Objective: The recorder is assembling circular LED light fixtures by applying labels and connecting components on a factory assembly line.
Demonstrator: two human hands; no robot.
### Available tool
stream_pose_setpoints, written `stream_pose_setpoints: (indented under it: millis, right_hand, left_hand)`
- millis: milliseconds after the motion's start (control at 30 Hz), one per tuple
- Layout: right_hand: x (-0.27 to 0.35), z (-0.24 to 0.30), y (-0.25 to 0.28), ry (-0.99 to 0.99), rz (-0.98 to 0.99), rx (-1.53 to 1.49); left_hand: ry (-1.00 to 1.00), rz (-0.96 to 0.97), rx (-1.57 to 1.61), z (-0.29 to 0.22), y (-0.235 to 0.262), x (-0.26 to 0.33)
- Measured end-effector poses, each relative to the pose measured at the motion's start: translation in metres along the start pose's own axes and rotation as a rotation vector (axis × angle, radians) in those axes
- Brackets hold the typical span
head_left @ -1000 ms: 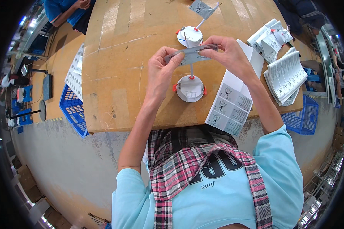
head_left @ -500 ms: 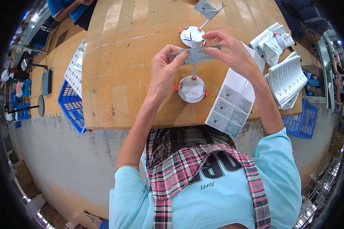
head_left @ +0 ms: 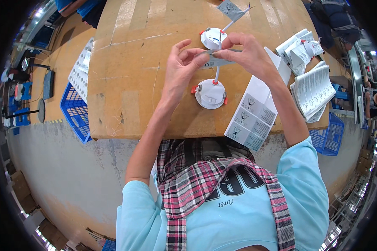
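Observation:
A round white downlight [head_left: 210, 94] with red-tipped spring clips lies on the table before me, its white cable rising between my hands. Around that cable sits a silver-grey printed label [head_left: 215, 62]. My left hand [head_left: 182, 67] pinches the label's left part with thumb and forefinger. With thumb and fingers closed, my right hand [head_left: 245, 54] grips it close to the cable. Just beyond my hands lies a second downlight [head_left: 213, 37], whose cable carries a similar grey label [head_left: 230, 10] like a flag. Right of the near lamp rests a sheet of labels [head_left: 252, 115], overhanging the table edge.
Folded printed leaflets [head_left: 313, 90] are stacked at the right, with another downlight [head_left: 308, 49] on papers behind them. Blue plastic crates [head_left: 75, 113] stand beside the brown table [head_left: 130, 96] on both sides; a perforated white tray [head_left: 81, 69] leans over the left one. Co-workers sit at the far corners.
My two hands have come closer together on the label, which now bends around the cable instead of being stretched out flat. My left fingers have spread a little.

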State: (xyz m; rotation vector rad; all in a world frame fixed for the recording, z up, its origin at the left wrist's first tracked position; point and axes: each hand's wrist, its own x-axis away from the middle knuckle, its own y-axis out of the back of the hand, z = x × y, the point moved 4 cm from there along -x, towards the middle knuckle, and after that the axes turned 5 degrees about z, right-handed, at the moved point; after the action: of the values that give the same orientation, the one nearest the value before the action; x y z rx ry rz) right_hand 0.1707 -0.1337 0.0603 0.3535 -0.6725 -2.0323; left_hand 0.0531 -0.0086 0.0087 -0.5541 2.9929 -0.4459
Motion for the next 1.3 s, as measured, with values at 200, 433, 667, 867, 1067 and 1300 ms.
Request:
stream_pose_setpoints:
  millis: [200, 433, 667, 867, 1067, 1300]
  right_hand:
    - [-0.001, 0.002, 0.005, -0.002, 0.007, 0.001]
    - [-0.001, -0.008, 0.004, -0.014, 0.070, -0.136]
    - [0.003, -0.003, 0.004, -0.030, 0.032, -0.152]
    - [0.003, 0.001, 0.003, -0.012, 0.073, -0.152]
    - [-0.001, 0.009, 0.001, 0.056, 0.098, -0.118]
    - [0.006, 0.020, 0.001, 0.160, 0.129, -0.048]
  left_hand:
    - [-0.011, 0.156, -0.113, 0.001, -0.010, -0.008]
    - [0.114, 0.218, 0.040, 0.012, 0.008, -0.010]
    - [0.097, 0.092, -0.031, -0.005, -0.009, -0.001]
    - [0.123, 0.126, -0.029, 0.000, 0.015, -0.010]
    - [0.183, 0.165, 0.163, -0.001, 0.012, -0.020]
    - [0.432, 0.539, 0.273, 0.014, -0.012, -0.030]
